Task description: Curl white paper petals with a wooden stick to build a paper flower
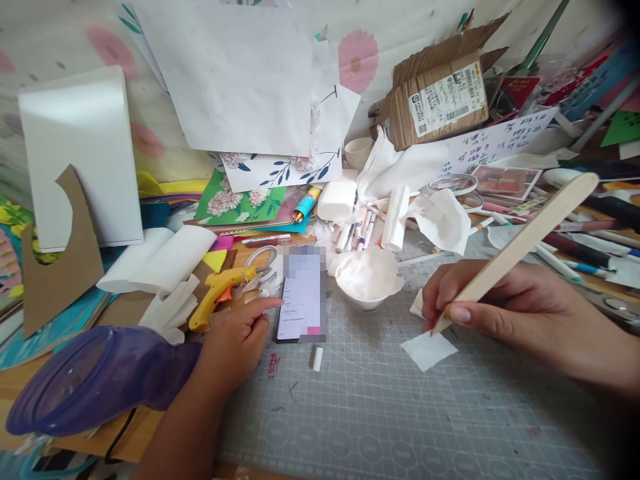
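My right hand (510, 313) grips a flat wooden craft stick (530, 243), its round end slanting up to the right. The stick's lower end meets a small piece of white paper (430, 350) on the grey cutting mat (370, 413). My left hand (237, 340) holds nothing; its index finger is stretched out to the left side of a smartphone (303, 300) lying face up, while the other fingers curl under. The phone's screen is lit and partly blurred out. A short white cylinder (317, 360) lies just below the phone. Between phone and right hand stands a paper-lined white bowl (367, 277).
A yellow glue gun (217, 297) and a purple plastic container (100, 380) lie left of my left arm. Behind the mat are several markers (357, 230), white paper rolls (160, 257) and a torn cardboard box (435, 90). Pens crowd the right side.
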`<state>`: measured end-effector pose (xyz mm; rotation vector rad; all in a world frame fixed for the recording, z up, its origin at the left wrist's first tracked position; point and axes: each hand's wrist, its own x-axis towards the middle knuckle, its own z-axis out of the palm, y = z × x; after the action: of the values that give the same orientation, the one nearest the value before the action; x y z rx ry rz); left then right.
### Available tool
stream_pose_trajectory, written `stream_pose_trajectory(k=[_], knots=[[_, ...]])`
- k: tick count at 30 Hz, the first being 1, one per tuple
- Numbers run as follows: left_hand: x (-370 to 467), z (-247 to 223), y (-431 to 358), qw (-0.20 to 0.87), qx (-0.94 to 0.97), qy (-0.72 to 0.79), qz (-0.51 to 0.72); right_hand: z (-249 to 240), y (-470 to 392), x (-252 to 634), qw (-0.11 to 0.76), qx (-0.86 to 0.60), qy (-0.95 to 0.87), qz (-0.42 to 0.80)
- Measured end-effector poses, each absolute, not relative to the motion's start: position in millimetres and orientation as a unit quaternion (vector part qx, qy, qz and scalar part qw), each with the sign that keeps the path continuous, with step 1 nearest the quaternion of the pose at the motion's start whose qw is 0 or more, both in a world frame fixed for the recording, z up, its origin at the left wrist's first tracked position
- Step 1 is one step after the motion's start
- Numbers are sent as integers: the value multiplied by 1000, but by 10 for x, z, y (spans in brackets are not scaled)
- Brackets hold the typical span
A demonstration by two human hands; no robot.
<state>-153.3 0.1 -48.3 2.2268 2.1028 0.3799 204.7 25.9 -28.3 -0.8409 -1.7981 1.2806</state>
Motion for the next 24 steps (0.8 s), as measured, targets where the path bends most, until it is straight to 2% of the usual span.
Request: stream_pose_trajectory(k=[9, 14, 17, 24], knots=[[-1529, -481, -22, 9, 742, 652, 159, -289, 255, 2034, 377, -327, -704, 505], [-1469, -426, -78, 29, 842, 487, 233, -276, 258, 2032, 374, -327, -706, 505], [-1436, -401, -103, 32, 887, 411, 209, -270, 253, 2032, 380, -322, -703, 508], [-1404, -437, -103, 13, 900, 406, 157, -274, 242, 2043, 379, -323, -703, 508]])
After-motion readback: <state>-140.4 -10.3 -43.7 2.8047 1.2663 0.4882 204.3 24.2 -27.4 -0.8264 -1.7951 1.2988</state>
